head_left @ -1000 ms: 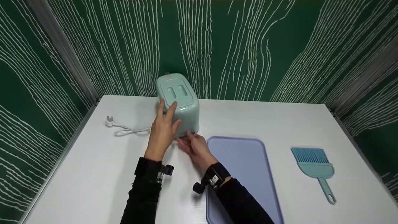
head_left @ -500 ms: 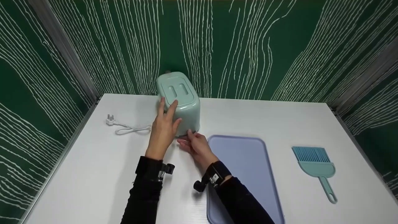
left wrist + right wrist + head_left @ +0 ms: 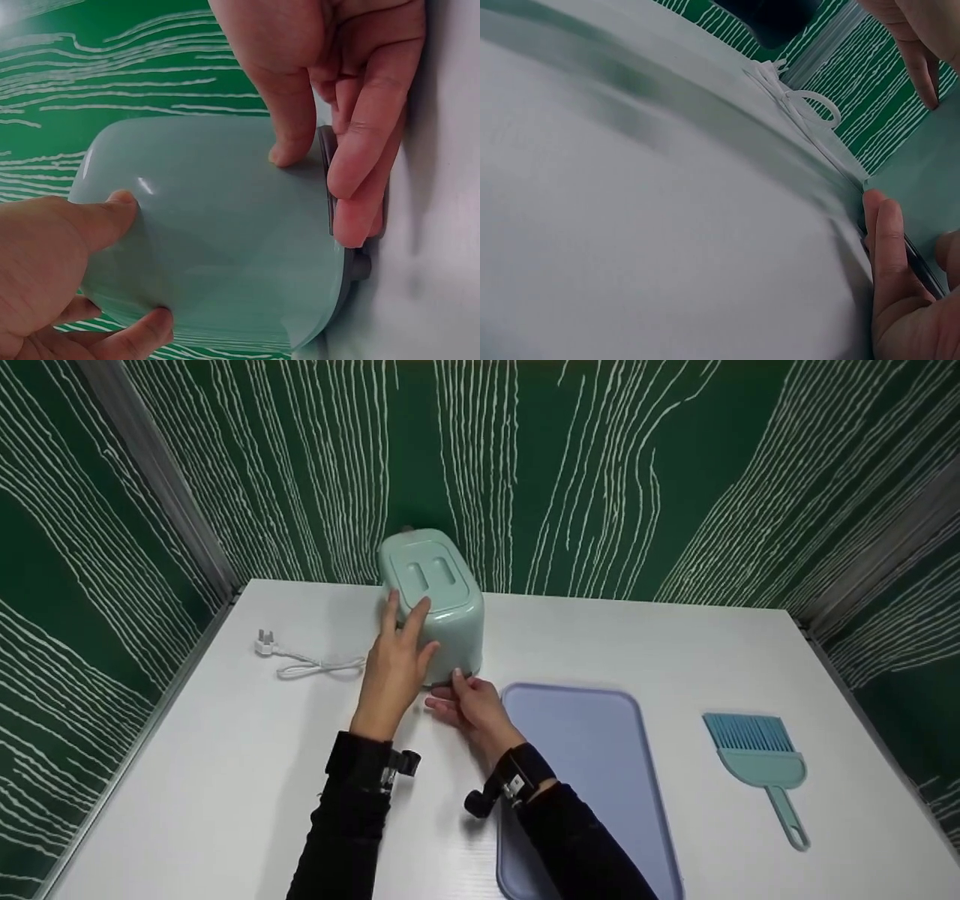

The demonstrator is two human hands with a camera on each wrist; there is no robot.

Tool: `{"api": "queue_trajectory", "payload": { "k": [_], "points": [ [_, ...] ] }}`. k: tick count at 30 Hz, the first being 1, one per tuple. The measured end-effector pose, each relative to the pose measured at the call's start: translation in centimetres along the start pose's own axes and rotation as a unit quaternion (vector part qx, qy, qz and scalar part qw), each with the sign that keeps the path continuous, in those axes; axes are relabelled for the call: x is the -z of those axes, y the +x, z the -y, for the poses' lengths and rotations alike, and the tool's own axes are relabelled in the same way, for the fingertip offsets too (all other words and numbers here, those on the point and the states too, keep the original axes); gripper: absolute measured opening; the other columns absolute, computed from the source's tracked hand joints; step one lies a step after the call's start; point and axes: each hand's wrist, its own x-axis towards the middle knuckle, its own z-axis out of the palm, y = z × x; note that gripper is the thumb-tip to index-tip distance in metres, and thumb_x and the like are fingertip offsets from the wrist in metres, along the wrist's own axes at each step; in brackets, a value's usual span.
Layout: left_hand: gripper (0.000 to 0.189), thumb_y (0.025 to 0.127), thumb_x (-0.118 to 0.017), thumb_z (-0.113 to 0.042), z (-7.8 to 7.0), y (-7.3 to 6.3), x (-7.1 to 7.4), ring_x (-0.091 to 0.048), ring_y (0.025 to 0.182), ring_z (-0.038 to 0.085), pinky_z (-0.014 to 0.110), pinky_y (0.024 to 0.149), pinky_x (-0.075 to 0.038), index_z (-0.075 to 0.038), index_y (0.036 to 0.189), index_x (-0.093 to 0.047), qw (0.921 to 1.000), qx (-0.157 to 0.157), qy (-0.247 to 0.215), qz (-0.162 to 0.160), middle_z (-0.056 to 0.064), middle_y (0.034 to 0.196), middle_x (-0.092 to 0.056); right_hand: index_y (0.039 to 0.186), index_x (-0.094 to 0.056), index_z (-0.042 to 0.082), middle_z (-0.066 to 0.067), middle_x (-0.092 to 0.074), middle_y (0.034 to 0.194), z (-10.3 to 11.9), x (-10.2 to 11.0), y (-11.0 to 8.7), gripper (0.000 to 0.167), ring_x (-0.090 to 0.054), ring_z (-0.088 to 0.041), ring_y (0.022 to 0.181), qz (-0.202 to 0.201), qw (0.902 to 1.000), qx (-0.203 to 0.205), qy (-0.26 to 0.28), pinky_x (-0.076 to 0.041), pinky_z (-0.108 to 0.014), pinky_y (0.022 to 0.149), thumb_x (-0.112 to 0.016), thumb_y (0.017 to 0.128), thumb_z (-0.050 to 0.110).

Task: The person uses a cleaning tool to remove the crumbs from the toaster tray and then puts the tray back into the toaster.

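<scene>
A mint-green toaster [image 3: 459, 641] with a lid [image 3: 459, 600] on top stands near the back wall. My left hand [image 3: 390, 675] rests on its near end, two fingers over the lid's edge and the thumb [image 3: 112, 217] against the end wall. Low at the same end, my right hand [image 3: 480, 709] pinches a thin dark strip [image 3: 326, 154], which looks like the crumb tray's edge. Its thumb touches the wall just above, and its fingers [image 3: 889, 240] curl below the strip. A dark foot [image 3: 361, 264] shows under the toaster. Its far side is hidden.
A white cord [image 3: 322, 666] with a plug [image 3: 265, 645] lies left of the toaster. The lilac tray [image 3: 577, 735] lies on the white table [image 3: 210, 780] under the right forearm. A teal brush [image 3: 761, 769] lies to the right. Green patterned walls [image 3: 570, 472] enclose the table.
Both hands keep their places on the toaster. The head view has shifted slightly, so the scene sits a little higher in the picture.
</scene>
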Motion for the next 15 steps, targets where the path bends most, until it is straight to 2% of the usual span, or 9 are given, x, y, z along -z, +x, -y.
{"api": "queue_trajectory", "payload": {
  "k": [6, 15],
  "points": [
    [0.061, 0.103, -0.073, -0.021, 0.15, 0.07, -0.01, -0.062, 0.132, 0.054, 0.060, 0.101, -0.060, -0.015, 0.159, -0.048, 1.0000, 0.001, 0.003, 0.002, 0.031, 0.172, -0.027, 0.117, -0.058, -0.004, -0.018, -0.080, 0.097, -0.06, -0.04, 0.04, 0.032, -0.080, -0.017, 0.070, -0.002, 1.0000, 0.000, -0.008, -0.066, -0.026, 0.070, -0.049, 0.117, 0.026],
    [0.062, 0.103, -0.073, -0.021, 0.05, -0.03, 0.00, -0.064, 0.129, 0.053, 0.060, 0.100, -0.059, -0.014, 0.159, -0.049, 1.0000, -0.006, 0.000, -0.005, 0.031, 0.171, -0.029, 0.122, -0.057, -0.008, -0.011, -0.078, 0.088, -0.12, -0.06, 0.01, 0.036, -0.079, -0.015, 0.070, 0.002, 0.9999, 0.004, -0.015, -0.066, -0.024, 0.069, -0.046, 0.117, 0.026]
  ]
}}
